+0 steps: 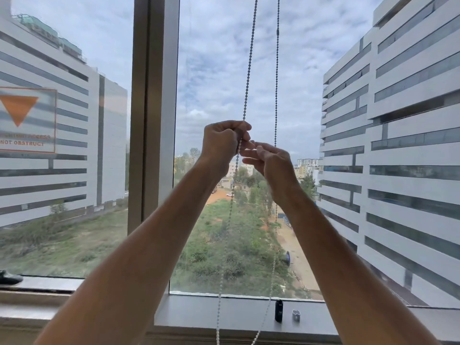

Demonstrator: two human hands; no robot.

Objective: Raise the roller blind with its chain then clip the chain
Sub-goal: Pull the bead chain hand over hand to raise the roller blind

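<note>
Two small items, one black (278,311), one silver (296,315), stand on the grey window sill (211,312). Left hand (224,143) grips the silver beaded blind chain (247,80); right hand (270,158), fingers loosely spread, touches it.

Beaded chain (249,78) hangs looped (two strands).

Open room between window frame (151,115) and chain (249,70); right strand (276,95) close beside.

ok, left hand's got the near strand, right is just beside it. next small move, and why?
Probably pull the left hand down on the left strand it grips, then regrip higher with the right hand, whose fingers look loose. No blind is visible in the window, so raising may be nearly done.
</note>
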